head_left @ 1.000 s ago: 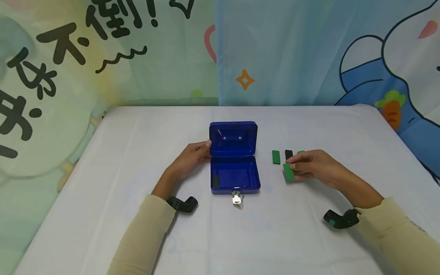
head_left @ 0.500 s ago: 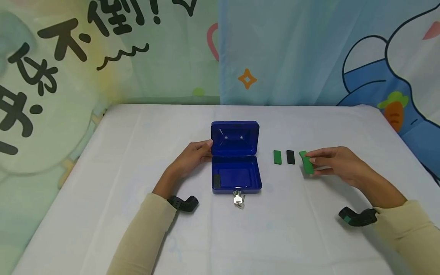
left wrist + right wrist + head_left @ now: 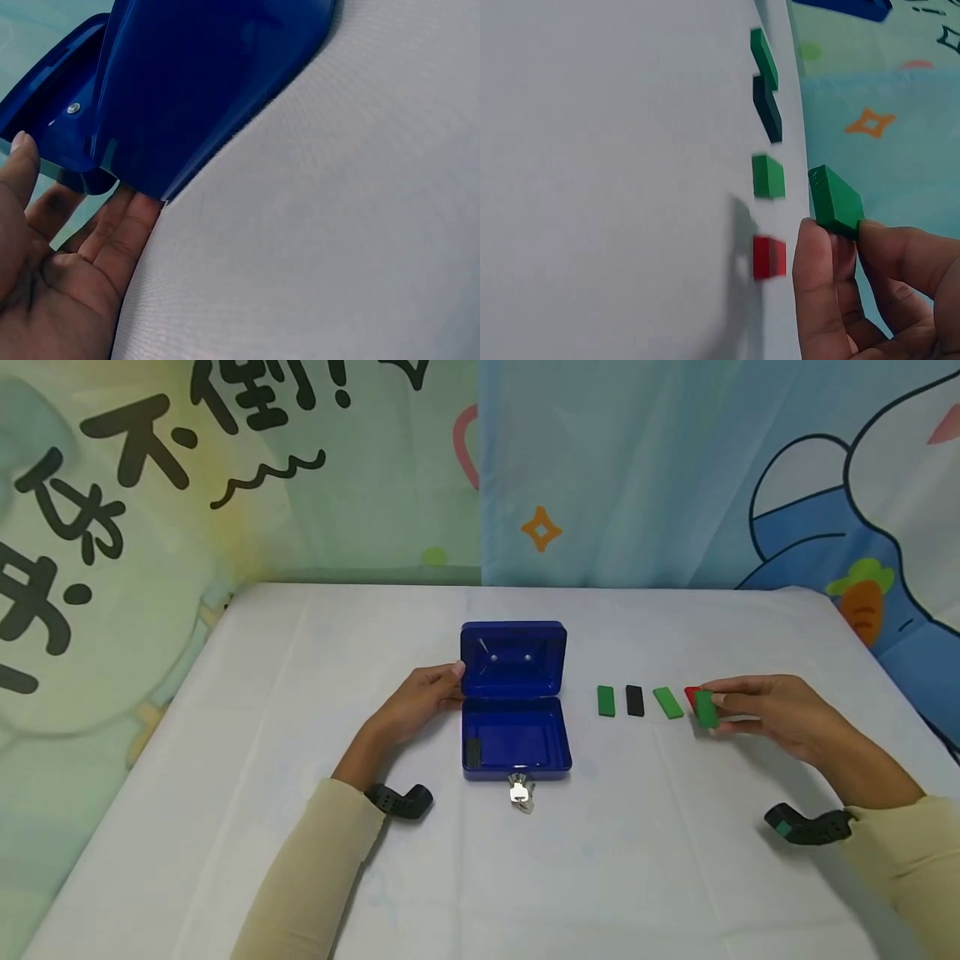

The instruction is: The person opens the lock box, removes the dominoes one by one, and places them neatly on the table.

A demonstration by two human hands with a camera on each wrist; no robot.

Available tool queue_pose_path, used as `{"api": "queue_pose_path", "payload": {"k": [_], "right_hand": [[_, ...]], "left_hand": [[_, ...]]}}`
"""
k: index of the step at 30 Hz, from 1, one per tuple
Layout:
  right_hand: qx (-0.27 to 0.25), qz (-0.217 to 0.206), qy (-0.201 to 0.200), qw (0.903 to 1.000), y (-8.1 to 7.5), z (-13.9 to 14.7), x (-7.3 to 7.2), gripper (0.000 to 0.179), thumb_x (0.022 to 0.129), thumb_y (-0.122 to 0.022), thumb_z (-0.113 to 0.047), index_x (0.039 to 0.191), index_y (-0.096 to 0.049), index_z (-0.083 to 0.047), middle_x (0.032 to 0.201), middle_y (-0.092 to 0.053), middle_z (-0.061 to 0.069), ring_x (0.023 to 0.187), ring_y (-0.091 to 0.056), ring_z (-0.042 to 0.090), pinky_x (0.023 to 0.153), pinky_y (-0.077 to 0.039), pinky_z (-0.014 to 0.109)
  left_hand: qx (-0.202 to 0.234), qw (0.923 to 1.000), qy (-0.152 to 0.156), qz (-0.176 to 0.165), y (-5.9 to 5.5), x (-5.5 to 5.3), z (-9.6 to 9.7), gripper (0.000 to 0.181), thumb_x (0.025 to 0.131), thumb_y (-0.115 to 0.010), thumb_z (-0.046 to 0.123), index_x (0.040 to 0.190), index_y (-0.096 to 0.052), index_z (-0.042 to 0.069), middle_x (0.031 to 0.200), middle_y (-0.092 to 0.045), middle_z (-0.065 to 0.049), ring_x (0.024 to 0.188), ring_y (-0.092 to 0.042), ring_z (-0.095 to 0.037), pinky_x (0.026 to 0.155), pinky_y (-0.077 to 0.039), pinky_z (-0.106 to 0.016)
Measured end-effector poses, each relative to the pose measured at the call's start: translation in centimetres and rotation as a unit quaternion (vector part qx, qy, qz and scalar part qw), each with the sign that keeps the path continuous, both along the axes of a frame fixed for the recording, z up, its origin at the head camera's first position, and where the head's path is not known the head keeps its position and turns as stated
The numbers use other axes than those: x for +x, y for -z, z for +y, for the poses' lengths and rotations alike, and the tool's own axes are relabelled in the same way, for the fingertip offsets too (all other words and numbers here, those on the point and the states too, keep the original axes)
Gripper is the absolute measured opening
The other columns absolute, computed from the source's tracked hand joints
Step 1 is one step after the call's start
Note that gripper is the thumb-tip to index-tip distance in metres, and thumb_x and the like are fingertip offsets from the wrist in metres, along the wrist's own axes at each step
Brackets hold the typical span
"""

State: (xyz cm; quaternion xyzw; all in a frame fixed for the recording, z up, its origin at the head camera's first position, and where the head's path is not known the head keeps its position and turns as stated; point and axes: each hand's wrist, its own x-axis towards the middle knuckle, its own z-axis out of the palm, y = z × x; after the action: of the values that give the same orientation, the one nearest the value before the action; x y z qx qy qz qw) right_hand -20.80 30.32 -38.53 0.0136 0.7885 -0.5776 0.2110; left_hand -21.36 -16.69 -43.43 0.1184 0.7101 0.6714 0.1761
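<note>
A blue metal cash box (image 3: 516,739) stands with its lid (image 3: 513,658) raised, keys (image 3: 521,792) hanging at the front lock. One black block (image 3: 472,752) lies inside, by the left wall. My left hand (image 3: 423,702) holds the box's left side near the hinge, thumb at the lid's edge and fingers behind, as the left wrist view shows. My right hand (image 3: 787,714) pinches a green block (image 3: 838,202) between thumb and fingertips, raised above the cloth. Partly hidden behind it in the head view is a red block (image 3: 769,257) on the table.
Right of the box, a green block (image 3: 606,701), a black block (image 3: 634,701) and another green block (image 3: 667,702) lie in a row on the white cloth (image 3: 480,877). A printed curtain (image 3: 615,477) hangs behind the table. Each wrist wears a black camera band.
My right hand has moved right along the row with the green block still pinched, passing over the black and green blocks. The red block has come into view. My left hand stays on the box.
</note>
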Motion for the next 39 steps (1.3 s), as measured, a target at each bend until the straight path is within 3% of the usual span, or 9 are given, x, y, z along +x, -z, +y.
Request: {"api": "queue_pose_path", "payload": {"k": [13,16,18,21,24,27,39], "right_hand": [[0.027,-0.012,0.044,0.9986,1.2,3.5,-0.7,0.022,0.095,-0.066,-0.015,0.088,-0.072,-0.035,0.094,-0.062,-0.017,0.084,-0.067,0.008,0.078,-0.056,0.026],[0.072,0.017,0.045,0.9963,1.3,3.7,-0.9,0.013,0.096,-0.065,-0.017,0.105,-0.073,-0.021,0.092,-0.06,-0.017,0.081,-0.067,0.008,0.075,-0.057,0.025],[0.113,0.038,0.043,0.992,1.3,3.7,-1.0,0.027,0.097,-0.063,-0.018,0.121,-0.066,-0.005,0.093,-0.059,-0.016,0.079,-0.068,0.008,0.074,-0.057,0.025],[0.167,0.064,0.041,0.9829,1.5,3.5,-1.0,0.05,0.099,-0.06,-0.018,0.133,-0.046,0.016,0.097,-0.059,-0.007,0.077,-0.067,0.008,0.073,-0.057,0.025],[0.195,0.069,0.041,0.9775,1.6,3.3,-1.0,0.052,0.1,-0.057,-0.021,0.133,-0.045,0.017,0.109,-0.06,0.012,0.077,-0.067,0.006,0.072,-0.057,0.023],[0.206,0.068,0.047,0.975,1.7,3.1,-1.1,0.053,0.101,-0.056,-0.025,0.133,-0.046,0.015,0.124,-0.052,0.028,0.076,-0.067,0.006,0.072,-0.056,0.021],[0.217,0.043,0.086,0.9714,2.0,3.0,-1.6,0.05,0.099,-0.059,-0.022,0.133,-0.047,0.013,0.126,-0.048,0.033,0.073,-0.066,0.008,0.07,-0.056,0.021]], "left_hand": [[0.013,0.9999,0.001,-0.004,0.1,0.0,0.2,0.048,0.105,-0.043,0.035,0.137,-0.053,0.0,0.128,-0.06,-0.012,0.117,-0.058,-0.024,0.098,-0.048,-0.033],[0.008,1.0,0.0,0.001,0.0,0.0,0.1,0.049,0.105,-0.043,0.036,0.137,-0.053,0.001,0.129,-0.06,-0.012,0.116,-0.058,-0.024,0.097,-0.048,-0.033],[0.005,1.0,-0.001,0.001,0.0,0.0,0.1,0.048,0.105,-0.043,0.037,0.137,-0.054,0.002,0.128,-0.061,-0.011,0.116,-0.059,-0.024,0.097,-0.048,-0.033],[0.006,1.0,-0.001,-0.001,-0.1,-0.1,0.1,0.048,0.105,-0.044,0.037,0.136,-0.055,0.003,0.127,-0.061,-0.011,0.115,-0.059,-0.024,0.097,-0.049,-0.034],[0.009,1.0,0.004,0.002,-0.2,-0.1,0.1,0.048,0.105,-0.044,0.036,0.137,-0.054,0.002,0.128,-0.061,-0.012,0.116,-0.059,-0.024,0.097,-0.048,-0.034],[0.005,1.0,0.004,0.001,-0.2,-0.1,0.1,0.048,0.105,-0.043,0.036,0.137,-0.054,0.002,0.128,-0.061,-0.011,0.116,-0.059,-0.024,0.097,-0.049,-0.033],[0.019,0.9998,0.008,-0.005,-0.1,-0.1,0.1,0.046,0.105,-0.043,0.033,0.136,-0.054,0.001,0.126,-0.062,-0.013,0.115,-0.059,-0.024,0.096,-0.049,-0.033]]}}
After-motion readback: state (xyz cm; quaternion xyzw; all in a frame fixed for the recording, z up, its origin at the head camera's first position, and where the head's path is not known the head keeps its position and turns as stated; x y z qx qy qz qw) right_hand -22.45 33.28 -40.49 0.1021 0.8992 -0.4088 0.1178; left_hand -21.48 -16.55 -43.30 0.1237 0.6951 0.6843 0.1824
